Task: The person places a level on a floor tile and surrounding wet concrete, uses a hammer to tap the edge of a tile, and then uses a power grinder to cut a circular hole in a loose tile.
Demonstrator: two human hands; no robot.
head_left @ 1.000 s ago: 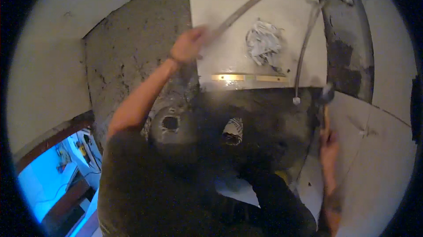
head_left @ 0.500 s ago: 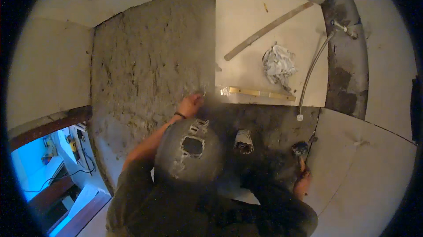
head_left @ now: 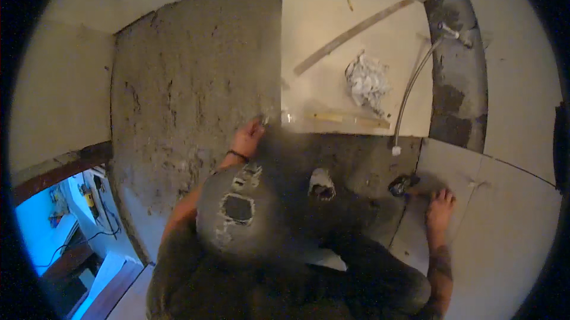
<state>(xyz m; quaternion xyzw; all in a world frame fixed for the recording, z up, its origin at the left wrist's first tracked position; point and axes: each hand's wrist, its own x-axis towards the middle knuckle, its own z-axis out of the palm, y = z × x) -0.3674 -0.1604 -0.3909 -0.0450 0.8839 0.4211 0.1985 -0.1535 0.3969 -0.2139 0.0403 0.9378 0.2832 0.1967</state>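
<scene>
Left hand [head_left: 247, 138] just off tile [head_left: 309, 17] corner, open mortar [head_left: 190, 70] leftward; mallet [head_left: 402, 185] roughly crosswise, head left, handle toward right hand [head_left: 440, 206], can't tell either hand's finger grip.

Dark short-sleeved fabric top [head_left: 249, 287] along the frame's bottom, thin dark wristband [head_left: 238, 156] left of centre, grey trouser knee [head_left: 265, 216] with frayed, pale-edged holes below it

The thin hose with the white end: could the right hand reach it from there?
Probably yes: the right hand is near the white end of the hose, and nothing seems to block it; the dark-headed tool lies beside that path.
</scene>
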